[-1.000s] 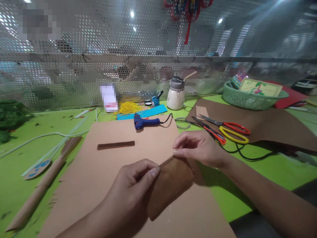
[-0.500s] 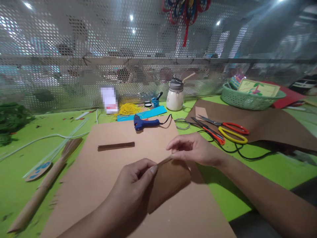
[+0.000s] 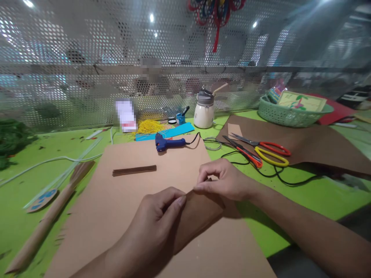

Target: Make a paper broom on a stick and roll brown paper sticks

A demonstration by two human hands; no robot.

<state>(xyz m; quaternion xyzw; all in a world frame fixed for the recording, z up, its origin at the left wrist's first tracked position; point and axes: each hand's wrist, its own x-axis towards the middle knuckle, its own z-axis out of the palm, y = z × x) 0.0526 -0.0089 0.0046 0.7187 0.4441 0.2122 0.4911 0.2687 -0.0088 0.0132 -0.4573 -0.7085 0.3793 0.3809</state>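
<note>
A piece of brown paper [image 3: 197, 220] is held tilted above a large light-brown sheet [image 3: 130, 216]. My left hand [image 3: 159, 216] pinches its upper edge between thumb and fingers. Farther right along the same edge, my right hand [image 3: 222, 179] pinches it too, with the index finger bent over the thumb. The edge between the hands looks narrowly folded. Left of the hands, a pleated dark-brown paper strip [image 3: 135, 170] lies on the sheet. Beyond it, near the sheet's far edge, rests a blue glue gun [image 3: 171, 143].
Right of the sheet lie scissors with red and yellow handles [image 3: 272, 153], a red craft knife [image 3: 246, 152] and dark-brown paper [image 3: 315, 148]. Behind stand a white jar [image 3: 204, 112] and a green basket [image 3: 292, 114]. A rolled paper broom shape [image 3: 49, 220] lies at left on the green table [image 3: 17, 208].
My right hand has slid left along the paper's edge, closer to my left hand, and a paper corner now shows behind its fingers. The view has shifted slightly.
</note>
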